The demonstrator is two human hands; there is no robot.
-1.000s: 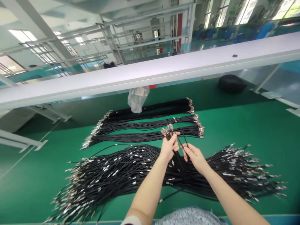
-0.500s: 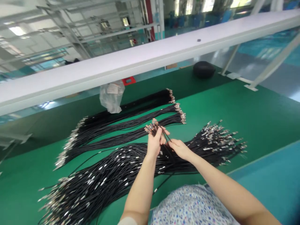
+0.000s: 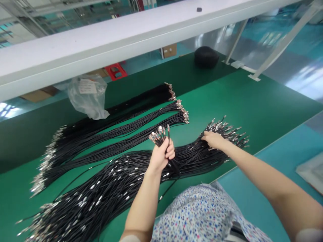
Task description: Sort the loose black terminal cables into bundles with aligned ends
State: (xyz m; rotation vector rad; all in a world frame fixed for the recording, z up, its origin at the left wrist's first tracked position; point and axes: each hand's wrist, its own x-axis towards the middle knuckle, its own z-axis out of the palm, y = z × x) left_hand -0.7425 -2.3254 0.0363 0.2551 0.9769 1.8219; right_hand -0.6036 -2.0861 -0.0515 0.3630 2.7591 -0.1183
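My left hand (image 3: 163, 154) is closed around a small bunch of black cables (image 3: 159, 135), their metal-tipped ends sticking up above the fist. Below it, a large loose pile of black cables (image 3: 108, 188) with small white tags stretches across the table. My right hand (image 3: 214, 139) reaches to the right part of this pile, close to the fanned-out connector ends (image 3: 230, 132). Its fingertips are bent down at the cables; what they pinch, if anything, is hidden. Farther back lie sorted cable bundles (image 3: 126, 129) with their ends lined up.
The green tabletop (image 3: 267, 101) carries everything. A clear plastic bag (image 3: 88, 95) with a label rests on the rear bundle. A white shelf (image 3: 141, 37) crosses above the table. Behind are a black rounded object (image 3: 206, 57), a red stool (image 3: 116, 71) and a cardboard box (image 3: 169, 50).
My right hand has moved right, from beside the left hand to the pile's connector ends. My left hand keeps the bunch, now in a fuller fist. The view has shifted.
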